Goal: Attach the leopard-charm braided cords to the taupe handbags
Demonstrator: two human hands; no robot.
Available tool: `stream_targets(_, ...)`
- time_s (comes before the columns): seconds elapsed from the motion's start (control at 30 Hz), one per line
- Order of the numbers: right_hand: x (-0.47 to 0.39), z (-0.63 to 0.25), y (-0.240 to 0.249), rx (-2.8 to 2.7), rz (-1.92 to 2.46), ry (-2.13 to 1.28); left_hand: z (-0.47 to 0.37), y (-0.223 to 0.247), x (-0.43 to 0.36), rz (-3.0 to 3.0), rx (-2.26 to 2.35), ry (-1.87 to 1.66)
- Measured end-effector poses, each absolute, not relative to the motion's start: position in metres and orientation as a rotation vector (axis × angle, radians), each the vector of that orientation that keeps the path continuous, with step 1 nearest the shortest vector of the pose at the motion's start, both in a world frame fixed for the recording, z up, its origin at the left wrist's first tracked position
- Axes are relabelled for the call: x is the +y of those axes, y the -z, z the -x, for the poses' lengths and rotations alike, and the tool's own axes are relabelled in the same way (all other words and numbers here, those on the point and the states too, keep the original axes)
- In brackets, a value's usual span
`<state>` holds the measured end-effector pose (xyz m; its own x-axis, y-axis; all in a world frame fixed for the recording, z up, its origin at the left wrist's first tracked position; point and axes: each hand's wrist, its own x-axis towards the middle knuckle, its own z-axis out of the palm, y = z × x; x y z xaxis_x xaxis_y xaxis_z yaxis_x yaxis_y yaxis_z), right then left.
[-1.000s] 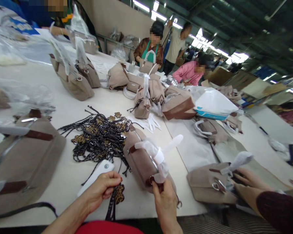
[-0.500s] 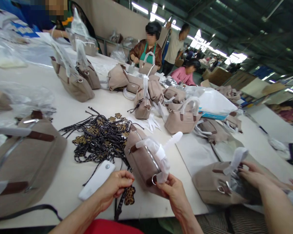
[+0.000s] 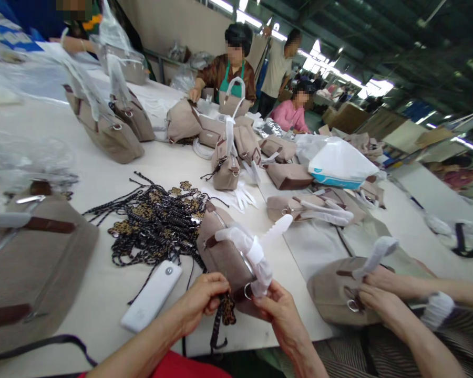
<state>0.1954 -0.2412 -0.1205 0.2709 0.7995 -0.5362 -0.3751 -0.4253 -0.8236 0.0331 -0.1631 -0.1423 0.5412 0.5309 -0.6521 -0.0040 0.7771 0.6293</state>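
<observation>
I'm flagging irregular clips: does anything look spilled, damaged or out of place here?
Nothing looks plainly spilled or damaged. Most untidy are the charm cords, piled in a jumbled heap with strands crossing, beside the bag that the right hand touches.

Single view, head-worn camera. Looks forward and down across the tabletop (image 3: 102, 184) from the wearer's side. Wearer's hands (image 3: 281, 315) close, low centre; co-worker in green apron (image 3: 225, 79) well off, beyond the far edge. Wide coverage, reaching the roof (image 3: 382, 39) upper right. Frame tilted: roof lights (image 3: 250, 20) slant down rightward.
</observation>
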Motion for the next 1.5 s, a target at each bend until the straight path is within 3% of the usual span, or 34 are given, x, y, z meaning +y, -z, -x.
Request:
stream_targets(0.5,-0.243,-0.193,0.124,-0.521,1.606,-1.340,0.010,0.204,-0.125,-0.429,1.433,-0.411)
stream_targets(1.13,-0.243,-0.191,0.126,-0.543,1.591,-1.305,0.009,0.216,-0.114,-0.770,1.474,-0.307)
stream_targets(1.5,-0.244,-0.194,0.130,-0.563,1.652,-1.281,0.050,0.186,-0.115,-0.778,1.448,-0.612)
